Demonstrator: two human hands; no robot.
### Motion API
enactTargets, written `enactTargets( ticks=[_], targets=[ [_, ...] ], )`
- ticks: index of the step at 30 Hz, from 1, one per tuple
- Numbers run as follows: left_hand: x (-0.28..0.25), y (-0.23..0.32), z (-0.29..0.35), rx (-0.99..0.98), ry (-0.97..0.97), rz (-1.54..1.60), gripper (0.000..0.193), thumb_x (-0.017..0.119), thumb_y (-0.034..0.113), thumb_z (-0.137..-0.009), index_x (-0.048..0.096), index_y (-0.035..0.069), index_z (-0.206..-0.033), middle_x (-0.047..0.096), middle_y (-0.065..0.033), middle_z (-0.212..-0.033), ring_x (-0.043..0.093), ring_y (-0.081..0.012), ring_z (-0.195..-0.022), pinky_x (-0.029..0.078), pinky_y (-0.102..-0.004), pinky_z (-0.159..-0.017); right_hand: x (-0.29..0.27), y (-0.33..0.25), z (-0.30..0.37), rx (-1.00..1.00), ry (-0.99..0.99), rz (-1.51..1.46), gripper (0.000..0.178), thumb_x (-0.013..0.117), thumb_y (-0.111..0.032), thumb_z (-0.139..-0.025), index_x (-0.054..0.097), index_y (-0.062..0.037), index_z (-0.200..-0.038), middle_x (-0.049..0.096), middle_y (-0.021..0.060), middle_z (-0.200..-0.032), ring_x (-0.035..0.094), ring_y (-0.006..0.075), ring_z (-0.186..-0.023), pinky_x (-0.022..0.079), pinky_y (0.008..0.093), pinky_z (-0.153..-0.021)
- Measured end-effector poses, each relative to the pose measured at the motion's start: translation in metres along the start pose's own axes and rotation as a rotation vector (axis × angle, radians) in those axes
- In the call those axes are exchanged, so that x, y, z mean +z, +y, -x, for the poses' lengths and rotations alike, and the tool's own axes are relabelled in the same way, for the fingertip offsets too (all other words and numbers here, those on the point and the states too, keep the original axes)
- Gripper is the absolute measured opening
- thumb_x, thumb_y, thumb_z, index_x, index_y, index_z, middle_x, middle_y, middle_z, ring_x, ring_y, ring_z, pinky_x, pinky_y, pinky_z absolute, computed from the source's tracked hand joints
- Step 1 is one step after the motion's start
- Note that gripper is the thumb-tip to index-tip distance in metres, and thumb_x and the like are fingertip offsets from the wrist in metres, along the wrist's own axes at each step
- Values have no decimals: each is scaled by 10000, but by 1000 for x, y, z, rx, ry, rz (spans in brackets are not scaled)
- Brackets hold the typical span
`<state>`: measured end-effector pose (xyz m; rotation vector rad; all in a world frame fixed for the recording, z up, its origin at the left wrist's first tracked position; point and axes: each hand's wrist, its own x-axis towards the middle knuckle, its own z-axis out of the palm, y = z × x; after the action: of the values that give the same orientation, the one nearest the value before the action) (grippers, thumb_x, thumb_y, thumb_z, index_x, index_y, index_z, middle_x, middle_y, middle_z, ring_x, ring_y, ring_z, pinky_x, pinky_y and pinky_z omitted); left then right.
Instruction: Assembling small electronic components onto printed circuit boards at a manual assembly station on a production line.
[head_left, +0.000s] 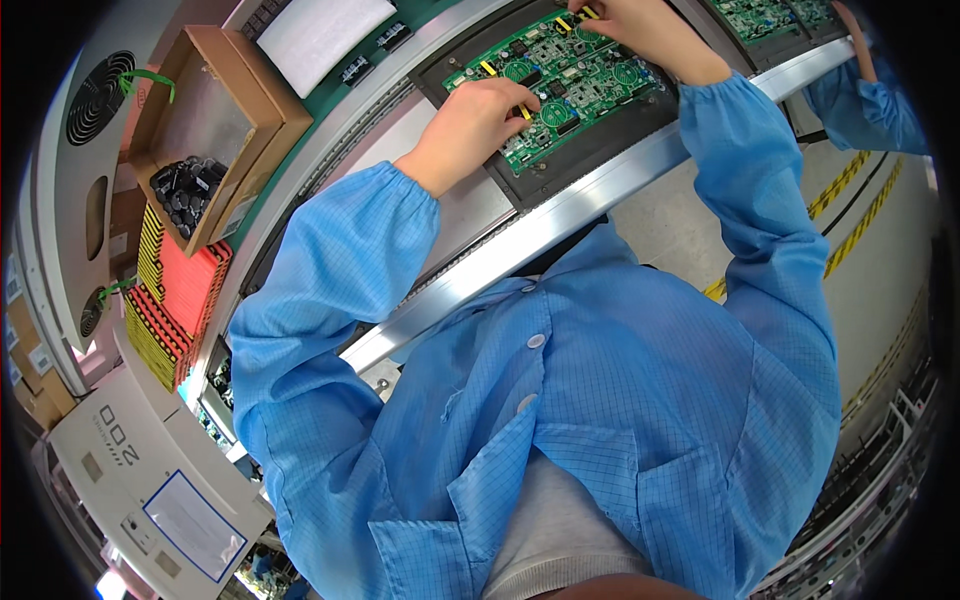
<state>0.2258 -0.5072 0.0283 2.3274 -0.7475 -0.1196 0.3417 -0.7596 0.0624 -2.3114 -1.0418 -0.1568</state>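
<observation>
A green circuit board (600, 92), dense with small parts, sits in a dark carrier frame (545, 182) on a metal-edged conveyor. My left hand (475, 128) is over the board's near left part. Its thumb and fingers close around a small yellow component (525, 112). At the board's far edge my right hand (655, 35) pinches another yellow piece (590, 13), partly hidden by the fingers. More yellow components (487, 68) stand on the board between and beside my hands.
An open cardboard box (215, 120) with black parts (188, 190) lies at the left, near stacked red and yellow trays (190, 285). The conveyor's metal rail (480, 265) runs in front of me. At the right, another person's sleeve (875, 110) reaches toward a second board (765, 22).
</observation>
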Motion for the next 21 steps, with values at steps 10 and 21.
enactTargets(
  ticks=[10, 21],
  targets=[
    [-7, 5, 4, 110, -35, -343, 162, 709, 180, -852, 698, 109, -997, 674, -51, -964, 640, -273, -1011, 551, -404, -838, 15, 7, 62, 36, -95, -161, 331, 766, -34, -806, 698, -64, -1129, 651, 69, -888, 623, 199, -766, 524, 316, -714],
    [-10, 4, 5, 185, -51, -465, 189, 742, 190, -824, 706, 149, -1004, 680, 20, -1007, 639, -234, -982, 563, -363, -805, 29, -1, 66, 29, -20, 68, 306, 771, -50, -807, 690, -84, -1100, 664, 79, -997, 655, 259, -898, 541, 361, -757]
  ],
)
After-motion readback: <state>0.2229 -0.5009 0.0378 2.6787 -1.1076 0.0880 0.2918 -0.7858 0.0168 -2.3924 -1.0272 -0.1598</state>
